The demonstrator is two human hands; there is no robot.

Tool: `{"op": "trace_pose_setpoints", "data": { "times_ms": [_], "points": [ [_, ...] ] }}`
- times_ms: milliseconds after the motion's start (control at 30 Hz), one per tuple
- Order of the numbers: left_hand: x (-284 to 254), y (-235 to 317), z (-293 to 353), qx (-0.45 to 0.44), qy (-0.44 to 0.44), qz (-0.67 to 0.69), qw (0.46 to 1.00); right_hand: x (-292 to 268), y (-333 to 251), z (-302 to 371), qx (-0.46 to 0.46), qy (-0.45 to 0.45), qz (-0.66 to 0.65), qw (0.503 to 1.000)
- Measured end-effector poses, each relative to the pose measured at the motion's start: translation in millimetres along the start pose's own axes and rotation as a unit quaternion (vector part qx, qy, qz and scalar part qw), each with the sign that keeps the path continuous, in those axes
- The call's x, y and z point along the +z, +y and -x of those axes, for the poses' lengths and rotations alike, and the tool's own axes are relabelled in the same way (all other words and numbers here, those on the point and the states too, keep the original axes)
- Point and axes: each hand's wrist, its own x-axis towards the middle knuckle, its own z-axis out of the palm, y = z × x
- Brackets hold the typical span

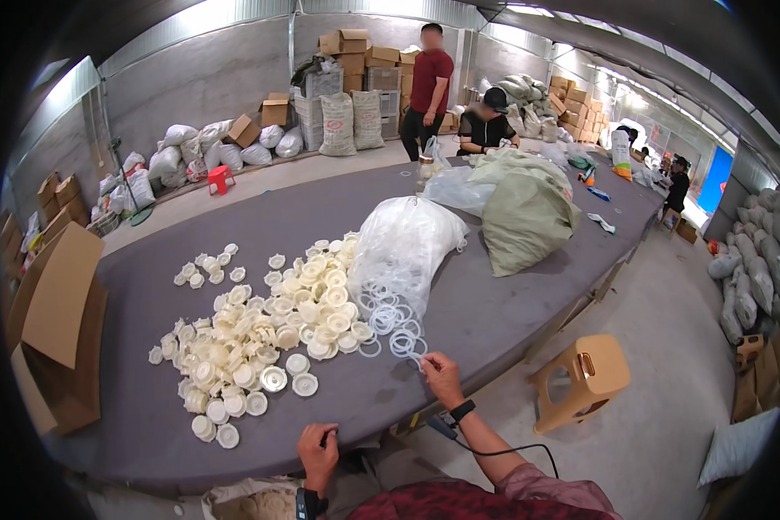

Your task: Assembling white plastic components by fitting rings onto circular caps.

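My right hand point(443, 380) is at the table's near side, its fingertips pinched on the edge of a translucent ring at the front of a loose heap of rings point(390, 314). The rings spill from the mouth of a white plastic bag point(407, 238) lying on the table. My left hand point(317, 452) is at the table's front edge with its fingers curled; a small dark spot shows by the fingertips, too small to name. Ahead of it spreads a large pile of cream-coloured round plastic caps point(243, 347) with notched rims. A smaller group of caps point(208, 267) lies farther back.
The dark-covered table point(139, 416) carries an open cardboard box point(65, 303) at left and a green sack point(529, 217) behind the bag. A tan stool point(585, 377) stands on the floor at right. Below the left hand is an open sack point(251, 501). Several people are beyond the table.
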Motion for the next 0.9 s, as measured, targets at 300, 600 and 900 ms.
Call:
{"op": "trace_pose_setpoints", "data": {
  "times_ms": [300,600,900],
  "points": [
    [-24,17,-18,-0.261,0.052,0.407,0.874,0,29,4,-0.002,0.005,0.071,0.997],
    [-137,112,-153,0.155,-0.034,0.739,0.655,-4,-5,-10,0.029,-0.025,0.015,0.999],
    [-139,133,-156,0.197,-0.069,0.453,0.867,-8,1,-4,0.046,-0.046,0.010,0.998]
  ]
}}
